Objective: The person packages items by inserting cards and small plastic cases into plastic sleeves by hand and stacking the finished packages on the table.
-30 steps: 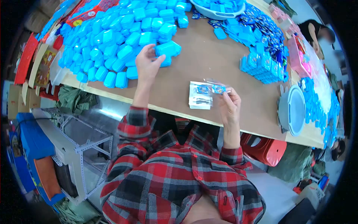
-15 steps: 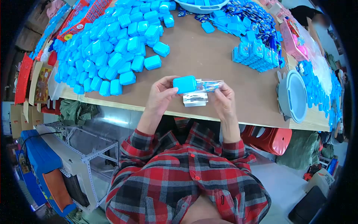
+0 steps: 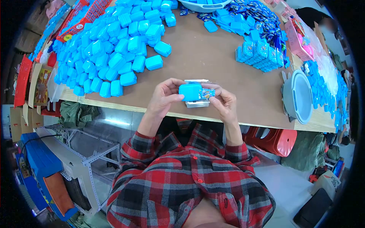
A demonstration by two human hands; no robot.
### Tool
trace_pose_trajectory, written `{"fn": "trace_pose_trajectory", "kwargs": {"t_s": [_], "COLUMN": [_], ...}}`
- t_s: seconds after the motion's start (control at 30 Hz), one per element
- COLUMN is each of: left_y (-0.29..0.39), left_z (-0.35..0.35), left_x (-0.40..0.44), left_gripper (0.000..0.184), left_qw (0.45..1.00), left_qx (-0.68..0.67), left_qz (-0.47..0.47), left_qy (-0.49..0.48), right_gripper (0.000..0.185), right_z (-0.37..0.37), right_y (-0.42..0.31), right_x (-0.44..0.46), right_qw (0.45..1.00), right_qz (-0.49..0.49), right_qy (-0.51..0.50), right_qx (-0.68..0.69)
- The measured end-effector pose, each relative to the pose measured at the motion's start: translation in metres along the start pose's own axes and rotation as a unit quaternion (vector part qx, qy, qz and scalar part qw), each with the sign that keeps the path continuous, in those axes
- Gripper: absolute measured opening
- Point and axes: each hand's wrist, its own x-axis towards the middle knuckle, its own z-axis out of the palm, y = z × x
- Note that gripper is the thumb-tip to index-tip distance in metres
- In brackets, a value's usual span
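1. a brown table [image 3: 216,49] bears a blue-box heap [image 3: 114,45] at left, seemingly for easy reach.
2. the left hand [image 3: 164,98] and right hand [image 3: 226,103] sit close together.
3. a flat stack [image 3: 198,104] lies beneath the held box [image 3: 190,92].
4. the left pinches that box's outer end, apparently leaving its inner end free.
5. the right pinches a printed packet [image 3: 206,94], touching or just beside it; which is unclear.

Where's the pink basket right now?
In the head view, the pink basket is toward the upper right, up and right of the stacked blue boxes and above the nearer pale blue basin.
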Motion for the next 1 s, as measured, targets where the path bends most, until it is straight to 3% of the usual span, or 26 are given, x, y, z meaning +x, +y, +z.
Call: {"fn": "trace_pose_trajectory", "kwargs": {"t_s": [0.2,0.37,0.5,0.57,0.7,0.87,0.93,1.0], "left_y": [0.007,0.000,-0.001,-0.007,-0.021,-0.018,-0.009,0.000], "left_z": [0.019,0.024,0.034,0.037,0.045,0.051,0.050,0.048], "left_x": [-0.002,0.000,-0.002,-0.001,0.000,-0.001,0.005,0.011], "left_gripper": [0.055,0.060,0.066,0.067,0.070,0.079,0.083,0.087], "left_qw": [0.999,0.997,0.999,0.998,0.994,0.991,0.944,0.857], "left_qx": [0.003,-0.014,0.001,0.020,0.075,0.102,0.287,0.460], "left_qz": [-0.007,0.006,0.046,0.055,0.084,0.082,0.161,0.234], "left_qy": [-0.046,-0.073,-0.021,-0.023,-0.017,0.033,0.017,0.001], "right_gripper": [0.006,0.027,0.053,0.071,0.068,0.067,0.066,0.065], "right_z": [-0.006,-0.015,0.007,0.009,0.024,0.026,0.020,0.016], "right_y": [-0.003,0.004,0.000,0.005,-0.007,-0.007,-0.005,-0.004], "right_x": [-0.001,-0.001,0.011,0.007,0.012,0.011,0.009,0.006], "right_qw": [0.993,0.991,0.958,0.967,0.970,0.981,0.982,0.982], "right_qz": [-0.006,-0.111,-0.102,-0.016,0.030,0.086,0.107,0.130], "right_qy": [-0.007,0.012,0.219,0.155,0.192,0.153,0.141,0.127], "right_qx": [-0.117,-0.072,0.156,0.200,0.145,0.084,0.065,0.046]}}
